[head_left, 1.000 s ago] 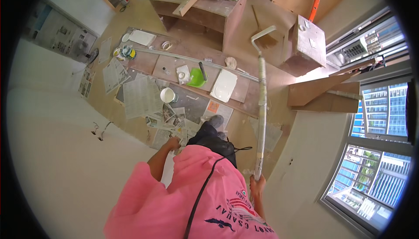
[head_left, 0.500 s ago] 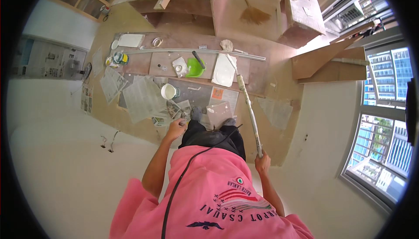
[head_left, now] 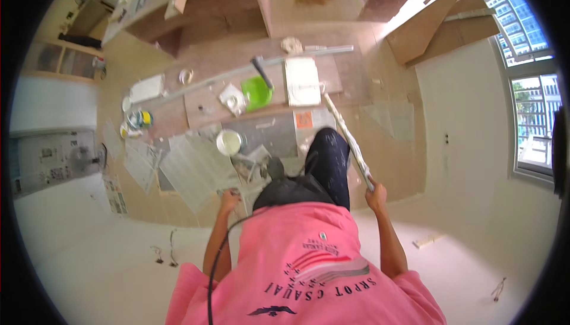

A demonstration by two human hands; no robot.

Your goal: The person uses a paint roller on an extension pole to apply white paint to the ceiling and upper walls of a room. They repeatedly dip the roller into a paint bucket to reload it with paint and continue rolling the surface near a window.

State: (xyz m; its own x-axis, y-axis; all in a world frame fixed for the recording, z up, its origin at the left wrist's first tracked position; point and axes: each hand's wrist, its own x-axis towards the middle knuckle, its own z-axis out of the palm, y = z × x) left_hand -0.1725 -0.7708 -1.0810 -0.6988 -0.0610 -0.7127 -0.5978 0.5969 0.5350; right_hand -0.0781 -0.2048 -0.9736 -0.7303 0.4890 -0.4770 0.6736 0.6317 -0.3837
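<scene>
My right hand (head_left: 376,198) is closed round the near end of a long, paint-smeared roller pole (head_left: 347,134). It slants forward, with a thin frame at its far end near a white rectangular board or tray (head_left: 303,83). Whether a roller sleeve is on it cannot be made out. My left hand (head_left: 228,202) is low beside my left hip, fingers curled round something small and greyish that is too blurred to name. Ahead of that hand, a white-rimmed bucket (head_left: 229,142) stands by paper sheets (head_left: 193,167) on the floor.
A green dustpan-like piece (head_left: 255,94) with a dark handle lies ahead among boards, beside a long pale strip (head_left: 219,74). A paint can (head_left: 139,119) stands at left. Large wooden cabinets (head_left: 208,22) are further off, cardboard-like panels (head_left: 439,31) at right. A dark cable (head_left: 215,271) hangs over my shirt.
My view has turned and shifted; the cabinets sit higher in it. My right leg has come forward. The pole has moved along with my right hand, and both hands keep their grip.
</scene>
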